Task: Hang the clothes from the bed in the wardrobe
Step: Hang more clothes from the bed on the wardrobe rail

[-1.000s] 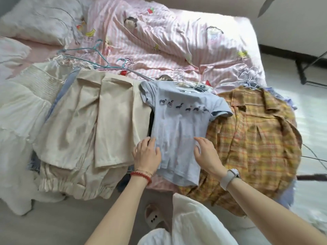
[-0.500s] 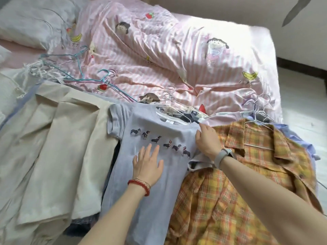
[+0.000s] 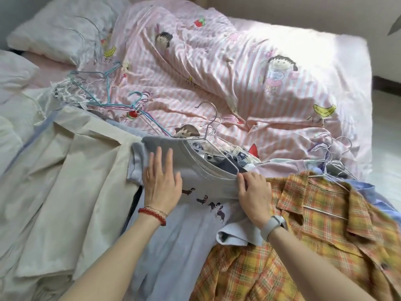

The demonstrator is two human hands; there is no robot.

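Observation:
A light blue T-shirt (image 3: 184, 242) printed with small dogs lies on the bed's near edge, a wire hanger (image 3: 211, 127) sticking out of its neck. My left hand (image 3: 161, 183) rests flat on its left shoulder with straight fingers. My right hand (image 3: 253, 194) pinches the shirt's collar at the right shoulder. Right of it lies a yellow-orange plaid shirt (image 3: 303, 246) on a hanger. Beige garments (image 3: 71, 181) lie to the left.
A pink striped duvet (image 3: 238, 83) covers the bed behind the clothes. Loose blue and white wire hangers (image 3: 95, 92) are piled at the left, more hangers (image 3: 332, 148) at the right. Pillows (image 3: 60, 29) sit at the far left. Pale floor (image 3: 388, 127) shows right of the bed.
I have leaned in closer over the bed. Both hands slid up the blue T-shirt from its hem to its shoulders, and my right hand now pinches the collar.

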